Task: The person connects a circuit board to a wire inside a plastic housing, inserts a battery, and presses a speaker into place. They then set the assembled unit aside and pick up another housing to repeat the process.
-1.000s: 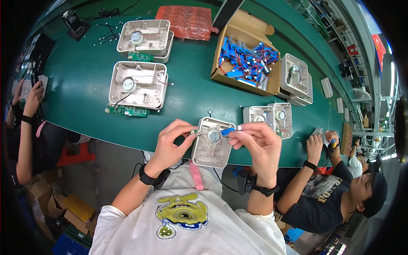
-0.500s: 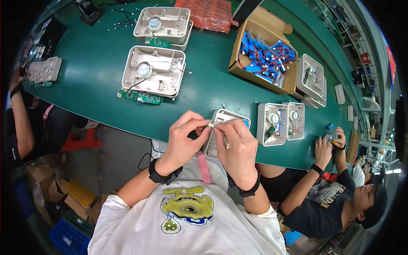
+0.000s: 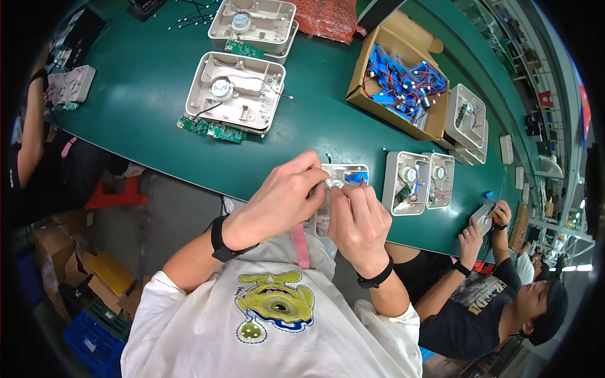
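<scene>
A light grey plastic housing (image 3: pixel 320 228) lies at the table's front edge, partly hidden under my hands. A blue battery (image 3: pixel 357 177) sits in its far right part. My left hand (image 3: pixel 283 198) is closed over the housing's left side, thumb and fingers pinching a small pale piece (image 3: pixel 328 181) like a wire plug. My right hand (image 3: pixel 359 220) is closed too, its fingertips pressed together just right of that piece and over the housing. What the right fingers hold is hidden.
Open grey housings with round speakers (image 3: pixel 221 89) and green circuit boards (image 3: pixel 227 133) stand far left; two more (image 3: pixel 406 208) are to the right. A cardboard box (image 3: pixel 392 118) holds wired blue batteries. Co-workers sit at both sides, the right one's hand (image 3: pixel 469 242) on a housing.
Both hands have moved slightly right and lower over the housing, the left reaching further across. The view has shifted a little. The right co-worker now holds a housing up in view.
</scene>
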Motion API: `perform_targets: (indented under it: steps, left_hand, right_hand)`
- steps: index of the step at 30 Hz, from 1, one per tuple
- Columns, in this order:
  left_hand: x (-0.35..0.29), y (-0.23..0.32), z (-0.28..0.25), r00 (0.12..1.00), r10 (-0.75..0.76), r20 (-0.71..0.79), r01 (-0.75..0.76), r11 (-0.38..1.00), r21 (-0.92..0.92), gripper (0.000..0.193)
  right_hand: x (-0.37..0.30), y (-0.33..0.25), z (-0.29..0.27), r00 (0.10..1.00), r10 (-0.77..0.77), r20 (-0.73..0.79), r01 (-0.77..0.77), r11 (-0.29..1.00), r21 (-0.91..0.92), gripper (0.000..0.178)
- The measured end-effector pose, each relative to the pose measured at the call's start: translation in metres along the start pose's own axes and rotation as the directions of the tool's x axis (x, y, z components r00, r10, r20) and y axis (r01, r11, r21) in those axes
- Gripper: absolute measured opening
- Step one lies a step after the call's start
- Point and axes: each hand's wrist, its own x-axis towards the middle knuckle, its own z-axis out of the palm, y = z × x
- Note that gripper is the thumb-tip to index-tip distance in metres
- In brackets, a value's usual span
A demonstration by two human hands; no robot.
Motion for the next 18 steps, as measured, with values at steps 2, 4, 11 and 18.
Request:
perform_targets:
  steps: [2, 4, 11, 18]
  left_hand:
    - [0.006, 0.003, -0.002, 0.999, 0.026, 0.040, -0.027, 0.999, 0.029, 0.018]
    - [0.011, 0.006, -0.004, 0.991, 0.073, 0.111, -0.083, 0.992, 0.093, 0.013]
    - [0.017, 0.008, -0.007, 0.963, 0.145, 0.227, -0.186, 0.967, 0.174, 0.011]
    - [0.015, 0.007, -0.004, 0.950, 0.203, 0.236, -0.251, 0.948, 0.197, 0.016]
  right_hand:
    - [-0.001, 0.000, -0.003, 0.999, -0.027, 0.023, 0.028, 0.999, -0.029, 0.017]
    - [-0.002, -0.001, -0.004, 0.998, -0.026, 0.062, 0.028, 0.999, -0.041, 0.017]
    - [-0.003, -0.001, -0.003, 0.994, -0.072, 0.086, 0.076, 0.996, -0.044, 0.018]
    - [-0.004, 0.000, -0.001, 0.990, -0.087, 0.113, 0.086, 0.996, 0.006, 0.018]
